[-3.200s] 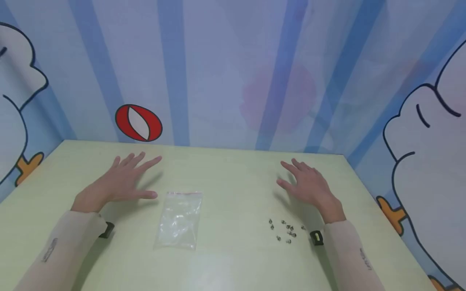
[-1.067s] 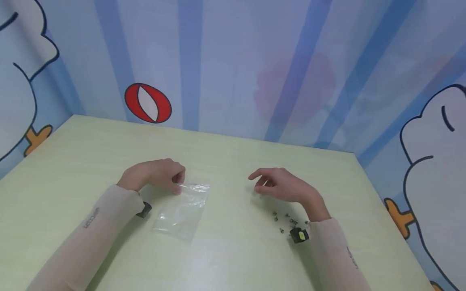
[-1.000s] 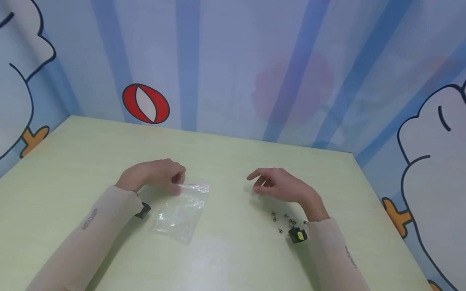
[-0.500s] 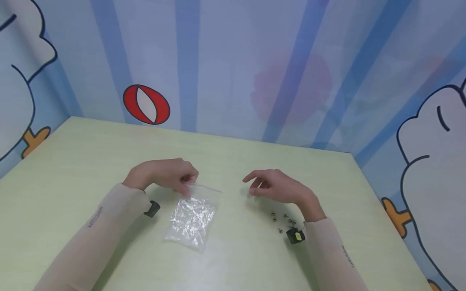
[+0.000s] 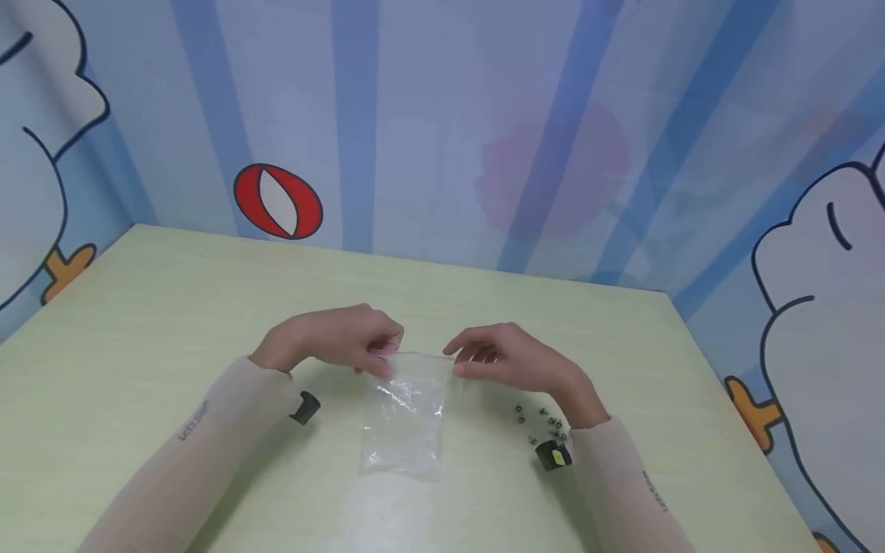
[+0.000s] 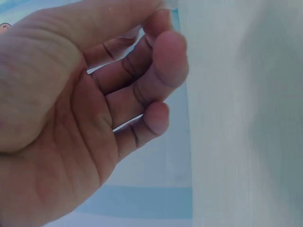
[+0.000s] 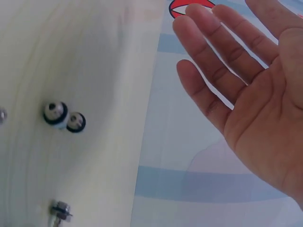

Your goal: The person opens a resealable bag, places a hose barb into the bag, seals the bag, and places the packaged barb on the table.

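Note:
A clear plastic zip bag (image 5: pixel 404 430) lies in the middle of the table, its mouth edge on the far side raised. My left hand (image 5: pixel 339 338) pinches that edge near its left corner between thumb and fingers. At the right corner, the thumb and index fingertip of my right hand (image 5: pixel 518 357) are right at the edge, a little apart, fingers loosely bent. Several small metal screws (image 5: pixel 551 422) lie scattered just nearer than my right hand. The right wrist view shows a screw (image 7: pixel 61 211) with a hex head and washer. Neither wrist view shows the bag clearly.
The pale table (image 5: pixel 207 269) ends at a blue striped backdrop (image 5: pixel 429 138) printed with cartoon shapes. A black wrist camera (image 5: pixel 305 408) hangs under my left sleeve; another black wrist camera (image 5: pixel 554 455) overlaps the nearer screws.
From flat on the table, the bag was taken at its mouth by my left hand and moved right. My right hand has come left to the bag's corner. The screws look unmoved.

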Action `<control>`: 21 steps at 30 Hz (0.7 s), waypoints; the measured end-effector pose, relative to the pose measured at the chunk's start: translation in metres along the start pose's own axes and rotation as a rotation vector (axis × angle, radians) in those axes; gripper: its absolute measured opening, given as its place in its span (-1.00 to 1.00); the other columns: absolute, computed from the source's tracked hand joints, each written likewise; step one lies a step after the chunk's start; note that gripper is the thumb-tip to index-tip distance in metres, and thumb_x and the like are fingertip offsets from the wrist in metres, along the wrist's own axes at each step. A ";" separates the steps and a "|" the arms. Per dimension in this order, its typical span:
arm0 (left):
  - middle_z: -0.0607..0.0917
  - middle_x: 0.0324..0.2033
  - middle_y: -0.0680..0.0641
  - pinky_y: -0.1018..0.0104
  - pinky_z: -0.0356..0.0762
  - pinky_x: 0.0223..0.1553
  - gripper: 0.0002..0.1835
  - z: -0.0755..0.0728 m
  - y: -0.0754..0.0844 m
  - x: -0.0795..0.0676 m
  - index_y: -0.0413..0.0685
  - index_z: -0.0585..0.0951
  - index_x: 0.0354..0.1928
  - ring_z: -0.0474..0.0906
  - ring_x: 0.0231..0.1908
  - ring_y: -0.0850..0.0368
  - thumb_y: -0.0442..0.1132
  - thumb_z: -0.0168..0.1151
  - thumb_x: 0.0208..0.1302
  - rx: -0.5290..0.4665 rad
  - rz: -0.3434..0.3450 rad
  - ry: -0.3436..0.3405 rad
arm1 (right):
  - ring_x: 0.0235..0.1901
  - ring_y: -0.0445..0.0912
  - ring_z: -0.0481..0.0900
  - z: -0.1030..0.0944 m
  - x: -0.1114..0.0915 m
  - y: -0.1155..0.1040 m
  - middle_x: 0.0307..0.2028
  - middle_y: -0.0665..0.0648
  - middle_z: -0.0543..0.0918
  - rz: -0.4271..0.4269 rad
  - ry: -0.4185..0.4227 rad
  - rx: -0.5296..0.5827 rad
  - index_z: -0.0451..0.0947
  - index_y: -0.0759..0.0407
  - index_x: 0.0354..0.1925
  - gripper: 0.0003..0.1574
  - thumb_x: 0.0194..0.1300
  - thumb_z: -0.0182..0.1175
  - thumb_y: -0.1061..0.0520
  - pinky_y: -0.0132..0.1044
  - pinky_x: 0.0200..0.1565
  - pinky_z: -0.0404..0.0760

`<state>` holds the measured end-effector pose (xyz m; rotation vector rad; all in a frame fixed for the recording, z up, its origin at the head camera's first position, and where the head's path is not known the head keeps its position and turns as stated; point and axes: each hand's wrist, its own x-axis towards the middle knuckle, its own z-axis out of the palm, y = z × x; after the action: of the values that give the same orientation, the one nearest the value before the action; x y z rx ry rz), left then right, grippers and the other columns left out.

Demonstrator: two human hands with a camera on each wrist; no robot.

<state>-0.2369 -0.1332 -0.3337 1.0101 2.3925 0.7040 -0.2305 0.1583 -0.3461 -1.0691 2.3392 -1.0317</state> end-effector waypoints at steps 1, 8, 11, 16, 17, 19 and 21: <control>0.47 -0.61 0.04 0.31 0.46 -0.36 -0.72 0.001 0.001 0.001 -0.03 0.45 -0.45 0.52 -0.56 0.18 -0.23 0.42 0.26 -0.003 0.003 0.002 | -0.18 0.02 0.70 0.001 0.001 0.000 -0.18 0.03 0.73 -0.008 0.004 -0.003 0.61 0.18 0.10 -0.62 0.41 0.26 0.02 -0.19 -0.02 0.60; 0.47 -0.60 0.06 0.33 0.48 -0.41 -0.73 0.003 0.009 0.003 -0.01 0.47 -0.43 0.49 -0.55 0.20 -0.21 0.43 0.24 -0.026 0.041 0.026 | -0.28 0.04 0.68 0.002 0.002 -0.008 -0.28 0.08 0.73 -0.029 0.018 -0.013 0.68 0.18 -0.12 -0.77 0.45 0.21 0.06 -0.20 -0.17 0.61; 0.52 -0.56 0.08 0.32 0.48 -0.41 -0.75 0.001 0.012 0.002 0.01 0.49 -0.40 0.49 -0.54 0.19 -0.20 0.42 0.25 -0.032 0.073 0.061 | -0.30 0.12 0.66 -0.001 -0.001 -0.011 -0.33 0.16 0.73 -0.003 0.023 0.003 0.66 0.19 -0.17 -0.78 0.46 0.19 0.07 -0.21 -0.22 0.60; 0.57 -0.50 0.10 0.29 0.52 -0.37 -0.83 -0.002 0.014 -0.001 0.02 0.53 -0.34 0.51 -0.48 0.18 -0.19 0.37 0.30 -0.060 0.154 0.130 | -0.32 0.20 0.64 -0.007 -0.006 -0.014 -0.36 0.24 0.71 0.014 0.013 0.026 0.65 0.18 -0.20 -0.80 0.45 0.20 0.07 -0.15 -0.26 0.61; 0.58 -0.50 0.10 0.28 0.53 -0.35 -0.84 -0.003 0.014 -0.001 0.02 0.54 -0.33 0.52 -0.47 0.17 -0.18 0.36 0.31 -0.073 0.172 0.142 | -0.32 0.21 0.64 -0.008 -0.007 -0.014 -0.37 0.24 0.70 0.012 0.010 0.026 0.65 0.16 -0.21 -0.81 0.45 0.20 0.07 -0.12 -0.26 0.61; 0.58 -0.49 0.10 0.28 0.55 -0.33 -0.86 -0.003 0.014 -0.001 0.02 0.56 -0.33 0.53 -0.45 0.17 -0.17 0.33 0.34 -0.097 0.203 0.163 | -0.33 0.22 0.64 -0.010 -0.008 -0.015 -0.38 0.23 0.70 0.010 0.005 0.027 0.65 0.10 -0.23 -0.83 0.45 0.21 0.06 -0.04 -0.27 0.62; 0.60 -0.47 0.09 0.27 0.57 -0.31 -0.88 -0.002 0.014 -0.001 0.01 0.57 -0.32 0.55 -0.44 0.16 -0.18 0.30 0.36 -0.123 0.227 0.172 | -0.34 0.22 0.63 -0.012 -0.010 -0.017 -0.38 0.21 0.69 0.006 0.003 0.027 0.66 0.04 -0.24 -0.87 0.44 0.22 0.05 0.03 -0.27 0.62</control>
<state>-0.2301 -0.1266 -0.3232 1.2245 2.3645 1.0453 -0.2227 0.1640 -0.3256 -1.0513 2.3228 -1.0602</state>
